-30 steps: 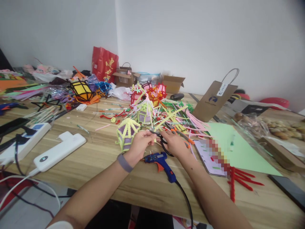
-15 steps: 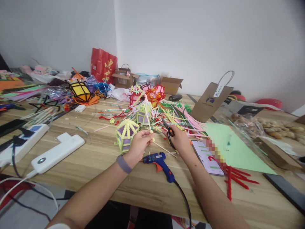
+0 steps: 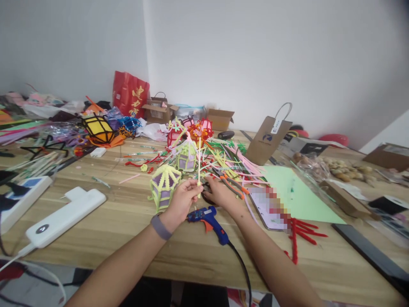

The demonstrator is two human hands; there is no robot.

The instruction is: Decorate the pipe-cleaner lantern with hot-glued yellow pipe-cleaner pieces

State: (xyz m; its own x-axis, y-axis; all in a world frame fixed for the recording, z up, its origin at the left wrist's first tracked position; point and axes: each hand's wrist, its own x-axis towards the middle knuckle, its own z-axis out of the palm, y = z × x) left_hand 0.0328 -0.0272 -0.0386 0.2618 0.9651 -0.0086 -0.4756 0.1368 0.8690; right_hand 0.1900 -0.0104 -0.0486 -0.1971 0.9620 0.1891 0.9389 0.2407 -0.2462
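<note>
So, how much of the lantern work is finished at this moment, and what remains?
Done, it seems: several small lanterns stand on the table, among them a yellow and purple one. In hand: the left hand pinches a pale stick upright; the right hand rests on black scissors. Left: probably much, as a pile of loose pipe cleaners lies unused, and the glue gun lies idle.

Craft workshop: wooden table (image 3: 128,213) strewn with pipe cleaners (image 3: 223,160), glue gun (image 3: 207,217), handmade lanterns (image 3: 162,185).
</note>
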